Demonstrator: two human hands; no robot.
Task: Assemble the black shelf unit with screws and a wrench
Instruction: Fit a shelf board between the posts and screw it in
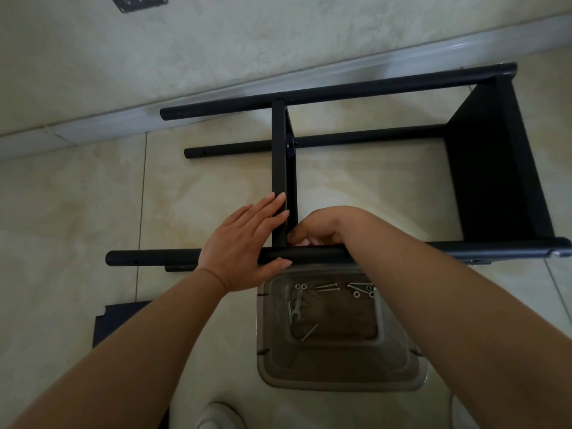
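The black shelf unit lies on its side on the tiled floor, with round black poles and a shelf board fixed at its right end. A narrower middle shelf board stands edge-on between the poles. My left hand lies flat against that board's near end, its thumb under the near pole. My right hand is curled behind the same pole at the board's corner; what its fingers hold is hidden. A clear plastic tub in front holds several screws, washers and a small wrench.
A loose black panel lies on the floor at the lower left. A pale wall with a skirting board runs behind the unit. A light shoe shows at the bottom edge.
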